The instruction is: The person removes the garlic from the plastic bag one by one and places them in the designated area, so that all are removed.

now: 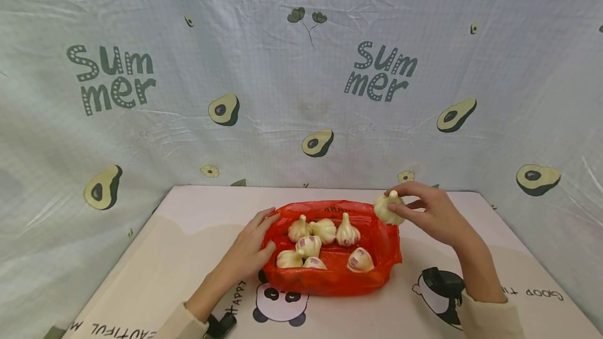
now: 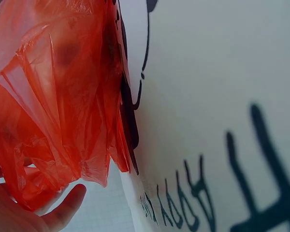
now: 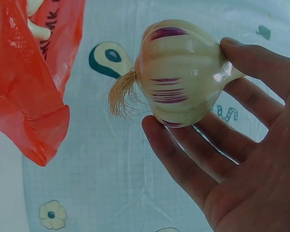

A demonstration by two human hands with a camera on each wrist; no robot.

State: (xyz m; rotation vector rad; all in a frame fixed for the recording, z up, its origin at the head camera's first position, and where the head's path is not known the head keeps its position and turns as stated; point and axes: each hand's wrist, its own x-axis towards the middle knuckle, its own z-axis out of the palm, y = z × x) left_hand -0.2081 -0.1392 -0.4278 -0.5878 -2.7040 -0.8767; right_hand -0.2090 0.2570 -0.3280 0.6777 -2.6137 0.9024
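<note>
My right hand (image 1: 426, 213) holds a garlic bulb (image 1: 387, 210) up at the back right corner of a red plastic bag (image 1: 330, 282). In the right wrist view, thumb and fingertips grip this cream bulb (image 3: 181, 72), which has purple streaks and tan, stringy roots. The bag is spread wide like a tray, and several garlic bulbs (image 1: 323, 230) lie inside it, mostly towards the left, with a single bulb (image 1: 360, 260) at the front right. At the bag's left side, my left hand (image 1: 249, 247) rests with its fingers extended along the edge; its thumb (image 2: 70, 205) shows beside the crinkled plastic.
The bag stands on a white table cover (image 1: 202, 245) printed with panda figures (image 1: 281, 302) and lettering. Behind the table hangs a pale curtain (image 1: 264, 67) with avocado prints, and it also closes in both sides.
</note>
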